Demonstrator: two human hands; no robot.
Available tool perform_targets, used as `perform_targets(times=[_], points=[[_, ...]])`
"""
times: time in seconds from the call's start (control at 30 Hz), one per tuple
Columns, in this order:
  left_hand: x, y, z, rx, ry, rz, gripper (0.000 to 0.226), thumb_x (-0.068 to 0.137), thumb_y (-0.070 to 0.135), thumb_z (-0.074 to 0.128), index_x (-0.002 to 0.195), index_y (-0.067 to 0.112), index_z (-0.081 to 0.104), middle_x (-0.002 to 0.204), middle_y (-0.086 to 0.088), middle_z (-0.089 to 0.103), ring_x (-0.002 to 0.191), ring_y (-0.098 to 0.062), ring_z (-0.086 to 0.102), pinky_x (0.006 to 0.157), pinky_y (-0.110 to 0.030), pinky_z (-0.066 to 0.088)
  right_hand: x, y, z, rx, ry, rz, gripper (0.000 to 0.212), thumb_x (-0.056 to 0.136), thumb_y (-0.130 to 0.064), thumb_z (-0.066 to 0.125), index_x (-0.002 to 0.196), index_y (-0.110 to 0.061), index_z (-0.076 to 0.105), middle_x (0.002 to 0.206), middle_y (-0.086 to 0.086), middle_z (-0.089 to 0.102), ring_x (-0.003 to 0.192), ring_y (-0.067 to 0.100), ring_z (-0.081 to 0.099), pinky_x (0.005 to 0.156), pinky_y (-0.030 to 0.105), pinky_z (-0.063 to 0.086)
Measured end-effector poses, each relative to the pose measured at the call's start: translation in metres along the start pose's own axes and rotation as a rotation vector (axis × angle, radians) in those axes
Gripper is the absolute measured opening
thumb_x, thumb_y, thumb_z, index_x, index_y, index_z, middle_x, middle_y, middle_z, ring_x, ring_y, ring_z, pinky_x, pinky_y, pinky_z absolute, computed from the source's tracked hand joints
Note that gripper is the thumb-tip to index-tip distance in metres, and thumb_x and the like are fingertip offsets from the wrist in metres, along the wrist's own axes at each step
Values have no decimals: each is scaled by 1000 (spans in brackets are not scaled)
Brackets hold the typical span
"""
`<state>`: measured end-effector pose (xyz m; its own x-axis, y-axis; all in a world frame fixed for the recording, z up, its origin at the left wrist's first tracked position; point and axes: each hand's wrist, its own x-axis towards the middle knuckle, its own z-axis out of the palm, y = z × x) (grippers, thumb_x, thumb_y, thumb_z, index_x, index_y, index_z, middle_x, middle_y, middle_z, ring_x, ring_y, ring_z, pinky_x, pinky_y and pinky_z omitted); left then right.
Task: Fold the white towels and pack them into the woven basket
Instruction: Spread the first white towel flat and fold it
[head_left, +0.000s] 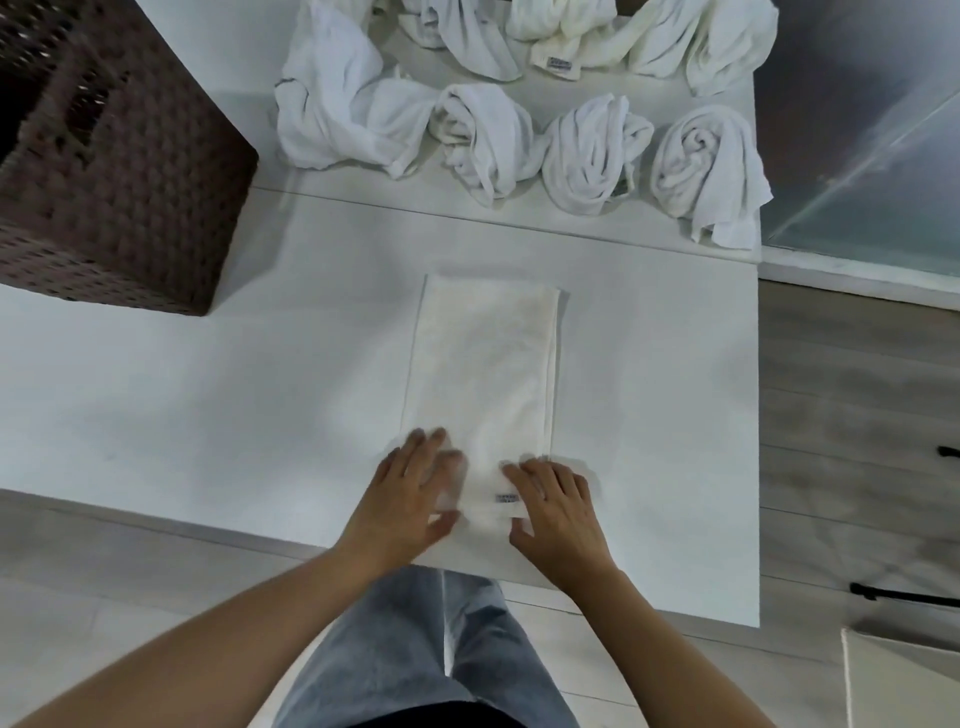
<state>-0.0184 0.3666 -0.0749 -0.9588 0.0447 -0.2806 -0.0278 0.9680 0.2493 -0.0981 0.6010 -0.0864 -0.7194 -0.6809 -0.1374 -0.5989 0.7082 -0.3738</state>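
A white towel, folded into a long narrow strip, lies flat on the white table and runs away from me. At its near end my left hand holds the left corner, thumb tucked under the edge and blurred. My right hand holds the near right corner beside a small grey label, its fingers lying over the cloth. The dark brown woven basket stands at the table's far left. Several crumpled white towels lie bunched along the far edge.
Wooden floor shows on the right past the table's edge, and a glass panel stands at the far right. A pale mat corner lies at the lower right. My jeans show below the near table edge.
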Motion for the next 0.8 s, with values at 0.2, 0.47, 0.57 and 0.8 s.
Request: perform_targets(times=[0.2, 0.47, 0.57, 0.8], points=[[-19, 11, 12, -117, -35, -83, 100, 71, 28, 81, 157, 26, 30, 167, -4, 20, 152, -32, 20, 98, -36, 53, 20, 3, -1, -48, 108, -31, 38, 75, -11, 73, 111, -17, 67, 105, 2, 65, 97, 30, 60, 90, 40, 46], [-17, 19, -8, -212, 222, -187, 80, 61, 7, 85, 130, 23, 47, 117, 1, 66, 104, -24, 66, 81, -35, 55, 31, -8, -48, 454, 41, 173, 16, 81, -24, 73, 95, -22, 66, 91, -12, 66, 95, 5, 56, 92, 12, 35], [-18, 17, -29, -362, 215, -245, 50, 77, 20, 77, 118, 26, 50, 92, 8, 70, 81, -18, 67, 81, -31, 51, 33, -13, -71, 713, -97, 376, 19, 87, -28, 74, 100, -32, 61, 89, -18, 69, 87, -1, 62, 69, 12, 47], [-5, 0, -79, -897, 206, -495, 16, 90, 37, 72, 84, 23, 68, 75, 9, 70, 68, -9, 63, 65, -34, 50, 39, -17, -103, 1112, -161, 479, 28, 88, -32, 80, 113, -30, 69, 104, -13, 76, 95, 6, 71, 82, 22, 56]])
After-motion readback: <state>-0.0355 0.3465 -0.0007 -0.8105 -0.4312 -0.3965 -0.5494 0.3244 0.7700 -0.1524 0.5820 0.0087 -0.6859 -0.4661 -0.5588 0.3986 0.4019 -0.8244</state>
